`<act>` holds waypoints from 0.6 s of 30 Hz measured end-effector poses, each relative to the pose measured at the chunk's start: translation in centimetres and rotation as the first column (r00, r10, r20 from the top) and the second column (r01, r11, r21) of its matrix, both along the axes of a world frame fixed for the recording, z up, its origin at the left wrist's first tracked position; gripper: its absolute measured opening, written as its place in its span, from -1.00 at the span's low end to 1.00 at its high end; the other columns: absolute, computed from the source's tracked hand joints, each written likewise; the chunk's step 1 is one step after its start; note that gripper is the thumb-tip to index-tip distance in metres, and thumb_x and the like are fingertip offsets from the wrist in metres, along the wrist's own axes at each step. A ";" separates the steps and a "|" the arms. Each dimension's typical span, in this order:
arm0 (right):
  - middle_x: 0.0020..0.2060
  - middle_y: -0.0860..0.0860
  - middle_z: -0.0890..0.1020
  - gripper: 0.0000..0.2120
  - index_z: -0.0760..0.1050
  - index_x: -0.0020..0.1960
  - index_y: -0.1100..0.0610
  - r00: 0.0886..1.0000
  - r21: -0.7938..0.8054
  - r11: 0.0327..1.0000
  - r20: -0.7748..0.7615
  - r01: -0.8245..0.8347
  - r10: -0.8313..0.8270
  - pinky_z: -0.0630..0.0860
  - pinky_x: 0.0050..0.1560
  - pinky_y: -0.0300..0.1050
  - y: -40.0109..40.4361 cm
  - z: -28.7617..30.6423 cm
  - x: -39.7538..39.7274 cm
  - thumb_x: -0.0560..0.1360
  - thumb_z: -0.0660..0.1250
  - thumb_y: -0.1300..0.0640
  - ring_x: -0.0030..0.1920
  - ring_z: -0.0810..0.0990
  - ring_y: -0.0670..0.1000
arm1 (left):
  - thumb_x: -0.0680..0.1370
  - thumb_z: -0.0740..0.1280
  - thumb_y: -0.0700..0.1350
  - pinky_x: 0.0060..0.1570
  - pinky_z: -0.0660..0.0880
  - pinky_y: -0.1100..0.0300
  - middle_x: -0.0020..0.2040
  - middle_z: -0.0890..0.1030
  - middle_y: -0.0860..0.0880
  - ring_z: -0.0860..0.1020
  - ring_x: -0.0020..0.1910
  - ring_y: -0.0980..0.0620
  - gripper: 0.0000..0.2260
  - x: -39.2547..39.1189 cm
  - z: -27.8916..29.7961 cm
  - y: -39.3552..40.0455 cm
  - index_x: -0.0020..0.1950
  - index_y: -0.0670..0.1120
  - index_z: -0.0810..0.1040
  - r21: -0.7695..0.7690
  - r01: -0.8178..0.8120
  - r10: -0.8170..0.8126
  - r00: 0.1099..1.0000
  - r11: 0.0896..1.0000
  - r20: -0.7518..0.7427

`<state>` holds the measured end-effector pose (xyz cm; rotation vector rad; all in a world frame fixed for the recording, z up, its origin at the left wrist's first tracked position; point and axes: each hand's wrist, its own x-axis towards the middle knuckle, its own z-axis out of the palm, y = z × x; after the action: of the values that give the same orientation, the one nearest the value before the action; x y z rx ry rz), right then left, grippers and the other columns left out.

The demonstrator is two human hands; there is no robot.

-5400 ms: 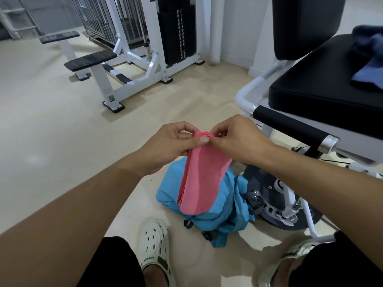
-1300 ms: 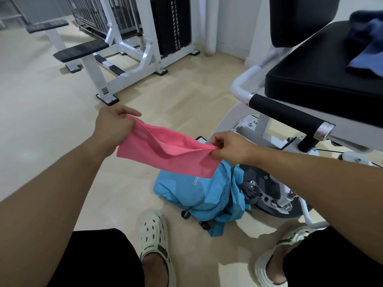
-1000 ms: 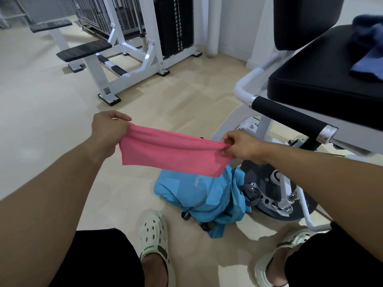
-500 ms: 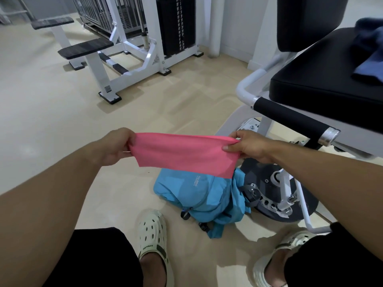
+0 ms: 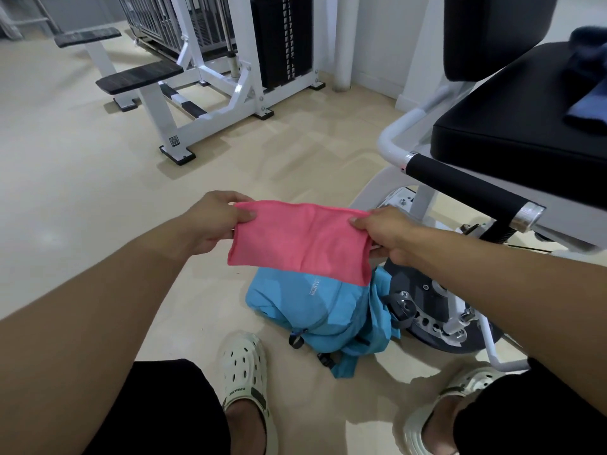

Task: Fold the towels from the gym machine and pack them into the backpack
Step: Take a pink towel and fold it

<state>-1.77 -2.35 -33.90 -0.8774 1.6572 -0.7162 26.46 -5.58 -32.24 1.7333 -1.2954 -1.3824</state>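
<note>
Pink towel (image 5: 300, 244) stretched crosswise, long axis left-right, pinched by left hand (image 5: 210, 221) and right hand (image 5: 386, 233).

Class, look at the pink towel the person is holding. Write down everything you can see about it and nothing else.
The pink towel is a small cloth of soft, finely textured fabric, folded into a flat, roughly rectangular panel with a faint vertical crease near its middle. It is held spread out in the air, its lower edge hanging free. The left hand pinches its upper left corner and the right hand pinches its right edge. It hangs above the blue backpack on the floor, hiding the backpack's upper part.
</note>
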 end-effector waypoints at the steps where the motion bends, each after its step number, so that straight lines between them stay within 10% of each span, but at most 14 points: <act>1: -0.08 0.11 0.65 -0.92 0.54 0.07 0.18 1.000 -0.006 1.000 0.012 0.016 -0.016 0.56 -0.33 -0.10 0.2 0.1 0.7 0.63 0.33 0.18 -0.16 0.63 0.07 | 0.56 0.37 -0.36 -0.05 0.58 0.06 0.03 0.65 -0.17 0.58 -0.12 -0.04 -0.82 -0.7 0.1 0.2 0.09 -0.13 0.62 -0.030 0.014 -0.013 1.000 0.999 0.017; 7: -0.20 0.15 0.63 -0.89 0.44 -0.07 0.17 0.986 -0.061 0.995 0.147 0.084 -0.075 0.64 -0.36 -0.06 1.9 0.4 4.6 0.56 0.37 0.26 -0.24 0.64 0.11 | 0.48 0.25 -0.49 -0.41 0.40 0.31 -0.23 0.62 -0.10 0.51 -0.39 0.05 -0.63 -5.2 0.2 2.3 0.08 -0.08 0.60 -0.146 0.075 -0.068 0.996 0.986 0.052; 18: -0.28 0.16 0.60 -0.76 0.42 -0.25 0.14 0.966 -0.086 0.991 0.248 0.101 -0.077 0.71 -0.25 0.00 3.6 1.6 5.9 0.52 0.40 0.31 -0.33 0.63 0.08 | 0.47 0.28 -0.41 -0.39 0.42 0.29 -0.22 0.63 -0.06 0.50 -0.41 0.10 -0.57 -8.8 0.9 4.2 0.21 0.00 0.59 -0.134 0.066 -0.067 0.998 0.989 -0.003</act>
<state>4.10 1.28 -32.30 -0.7529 1.4574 -0.9360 17.67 -1.41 -31.30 1.6074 -1.4200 -1.3057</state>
